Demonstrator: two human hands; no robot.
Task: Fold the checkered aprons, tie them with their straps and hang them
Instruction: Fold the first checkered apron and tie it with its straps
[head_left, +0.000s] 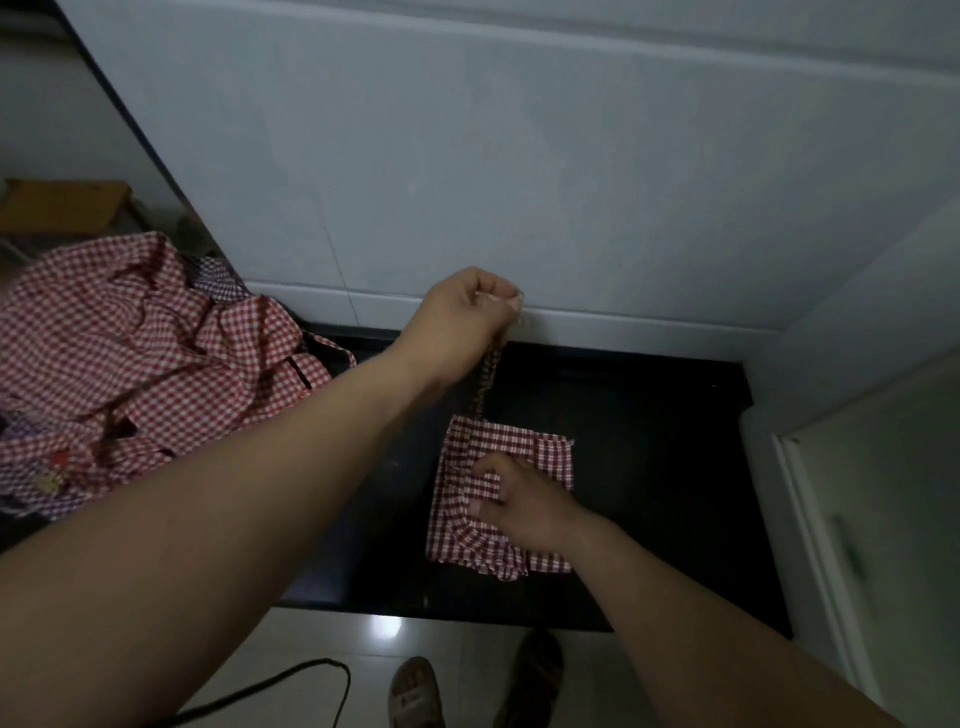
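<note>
Above the folded apron (540, 457), left hand (462, 317) pinches strap (485, 384) taut.

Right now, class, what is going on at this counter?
A person is working on a folded apron that lies on the black counter. The right hand grips the bundle and holds it down, while the left hand pinches its strap and holds it up taut. A pile of unfolded checkered aprons lies at the left.
</note>
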